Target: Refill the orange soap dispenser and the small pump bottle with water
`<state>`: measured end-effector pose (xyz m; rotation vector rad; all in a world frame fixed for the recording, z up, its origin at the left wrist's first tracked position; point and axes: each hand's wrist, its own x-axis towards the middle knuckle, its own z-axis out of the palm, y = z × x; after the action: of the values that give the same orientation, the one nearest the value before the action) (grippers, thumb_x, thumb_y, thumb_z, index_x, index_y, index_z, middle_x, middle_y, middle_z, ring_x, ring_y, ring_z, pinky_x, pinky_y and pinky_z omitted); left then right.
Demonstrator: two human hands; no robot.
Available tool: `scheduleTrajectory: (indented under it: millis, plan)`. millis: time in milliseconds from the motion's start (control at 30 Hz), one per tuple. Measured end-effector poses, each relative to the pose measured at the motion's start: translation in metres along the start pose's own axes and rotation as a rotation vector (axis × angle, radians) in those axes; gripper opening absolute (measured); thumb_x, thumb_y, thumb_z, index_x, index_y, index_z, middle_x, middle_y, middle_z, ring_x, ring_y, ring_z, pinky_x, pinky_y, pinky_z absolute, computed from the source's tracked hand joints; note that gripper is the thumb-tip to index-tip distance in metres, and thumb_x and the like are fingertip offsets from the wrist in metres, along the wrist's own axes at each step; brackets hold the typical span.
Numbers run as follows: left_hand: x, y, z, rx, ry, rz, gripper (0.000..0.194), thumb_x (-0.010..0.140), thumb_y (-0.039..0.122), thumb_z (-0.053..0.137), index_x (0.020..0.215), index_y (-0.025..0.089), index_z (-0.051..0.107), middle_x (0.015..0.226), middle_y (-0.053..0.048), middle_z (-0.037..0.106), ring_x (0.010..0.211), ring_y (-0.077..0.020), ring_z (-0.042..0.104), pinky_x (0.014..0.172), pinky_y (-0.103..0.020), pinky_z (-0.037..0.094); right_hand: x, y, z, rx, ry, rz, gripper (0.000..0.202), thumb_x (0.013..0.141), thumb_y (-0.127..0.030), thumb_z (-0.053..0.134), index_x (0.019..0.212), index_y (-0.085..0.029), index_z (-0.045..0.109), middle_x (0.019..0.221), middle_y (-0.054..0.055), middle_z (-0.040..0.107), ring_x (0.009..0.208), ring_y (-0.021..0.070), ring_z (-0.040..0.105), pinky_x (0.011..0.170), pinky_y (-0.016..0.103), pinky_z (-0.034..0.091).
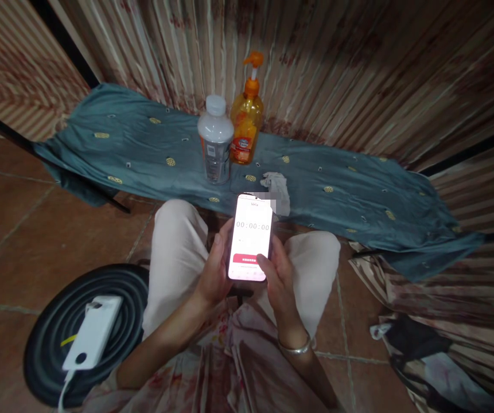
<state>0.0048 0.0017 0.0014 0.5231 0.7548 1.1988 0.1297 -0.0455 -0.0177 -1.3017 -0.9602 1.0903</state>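
Phone [250,240] rests in curled hands [216,274], right thumb [267,266] over screen.

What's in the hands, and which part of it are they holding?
A phone: left hand and right hand hold its long sides, lower down.

Left hand [213,274] grips just below and left of frame centre, left thumb [217,245] pointing up; right hand [281,275] grips just right, right thumb [268,267] bent inward; left forearm [160,344] and right forearm [313,373] rise, converging, from the bottom edge.
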Motion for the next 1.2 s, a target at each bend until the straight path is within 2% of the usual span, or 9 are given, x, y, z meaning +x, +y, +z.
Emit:
scheduleTrajectory:
  millis: [100, 200, 433, 633, 767, 900, 1033, 1100, 1200]
  plan:
    - [0.003, -0.001, 0.001, 0.008, 0.013, 0.012, 0.065, 0.102, 0.071, 0.068, 0.148, 0.026, 0.069, 0.154, -0.010, 0.076, 0.151, -0.0361, 0.066, 0.127, -0.051, 0.055, -0.005, 0.001, 0.001, -0.016, 0.043, -0.006, 0.082, 0.097, -0.051, 0.082, 0.169, -0.025, 0.052, 0.170, 0.013, 0.064, 0.157, 0.0335, 0.061, 0.130, 0.055, 0.051]
    - [0.009, -0.005, 0.001, 0.024, 0.016, 0.032, 0.068, 0.102, 0.072, 0.069, 0.153, 0.028, 0.064, 0.154, -0.009, 0.076, 0.152, -0.0344, 0.066, 0.129, -0.050, 0.054, -0.011, 0.007, 0.002, -0.171, 0.112, -0.029, 0.097, 0.092, -0.053, 0.086, 0.174, -0.024, 0.043, 0.178, 0.017, 0.054, 0.164, 0.0353, 0.052, 0.134, 0.060, 0.046]
    - [0.019, -0.018, 0.012, 0.068, -0.054, 0.114, 0.085, 0.096, 0.083, 0.070, 0.161, 0.029, 0.058, 0.169, -0.011, 0.065, 0.160, -0.0352, 0.058, 0.136, -0.050, 0.045, -0.016, 0.012, 0.005, -0.453, 0.181, -0.006, 0.106, 0.087, -0.053, 0.087, 0.176, -0.020, 0.038, 0.177, 0.018, 0.054, 0.168, 0.0375, 0.047, 0.134, 0.061, 0.045]
    - [0.024, -0.025, 0.026, 0.043, -0.105, 0.052, 0.089, 0.094, 0.084, 0.072, 0.163, 0.029, 0.057, 0.167, -0.011, 0.066, 0.164, -0.0364, 0.054, 0.132, -0.051, 0.051, -0.006, 0.014, -0.003, -0.420, 0.249, -0.026, 0.105, 0.088, -0.051, 0.086, 0.175, -0.019, 0.039, 0.177, 0.020, 0.053, 0.167, 0.0388, 0.047, 0.135, 0.063, 0.043]
    - [0.035, -0.038, 0.040, 0.008, -0.147, -0.001, 0.087, 0.093, 0.081, 0.077, 0.160, 0.029, 0.061, 0.167, -0.010, 0.066, 0.164, -0.0358, 0.053, 0.135, -0.049, 0.047, 0.005, 0.024, -0.014, -0.249, 0.341, -0.048, 0.102, 0.086, -0.048, 0.088, 0.173, -0.019, 0.043, 0.173, 0.020, 0.058, 0.163, 0.0367, 0.053, 0.136, 0.062, 0.042]
    - [0.052, -0.061, 0.057, -0.014, -0.239, -0.132, 0.092, 0.087, 0.078, 0.085, 0.162, 0.031, 0.059, 0.165, -0.011, 0.066, 0.161, -0.0352, 0.056, 0.135, -0.049, 0.046, 0.019, 0.035, -0.039, -0.014, 0.432, -0.030, 0.099, 0.084, -0.053, 0.089, 0.169, -0.021, 0.049, 0.168, 0.020, 0.064, 0.152, 0.0359, 0.065, 0.131, 0.060, 0.049]
    - [0.071, -0.085, 0.063, -0.009, -0.264, -0.255, 0.089, 0.082, 0.073, 0.091, 0.157, 0.036, 0.060, 0.166, -0.012, 0.061, 0.161, -0.0353, 0.054, 0.129, -0.053, 0.050, 0.036, 0.044, -0.081, 0.094, 0.522, 0.029, 0.106, 0.076, -0.066, 0.088, 0.164, -0.015, 0.056, 0.152, 0.023, 0.075, 0.140, 0.0397, 0.073, 0.123, 0.062, 0.054]
    - [0.078, -0.091, 0.059, 0.027, -0.236, -0.255, 0.088, 0.081, 0.074, 0.091, 0.154, 0.034, 0.061, 0.172, -0.015, 0.054, 0.165, -0.0365, 0.049, 0.131, -0.055, 0.046, 0.048, 0.047, -0.111, 0.032, 0.610, 0.058, 0.111, 0.076, -0.070, 0.086, 0.166, -0.015, 0.053, 0.149, 0.023, 0.077, 0.134, 0.0394, 0.076, 0.120, 0.060, 0.056]
    - [0.086, -0.088, 0.043, 0.109, -0.191, -0.236, 0.094, 0.079, 0.082, 0.088, 0.154, 0.033, 0.060, 0.175, -0.018, 0.051, 0.167, -0.0401, 0.045, 0.134, -0.061, 0.041, 0.073, 0.051, -0.166, -0.251, 0.740, 0.076, 0.118, 0.073, -0.080, 0.076, 0.166, -0.010, 0.053, 0.144, 0.024, 0.078, 0.128, 0.0380, 0.078, 0.114, 0.055, 0.060]
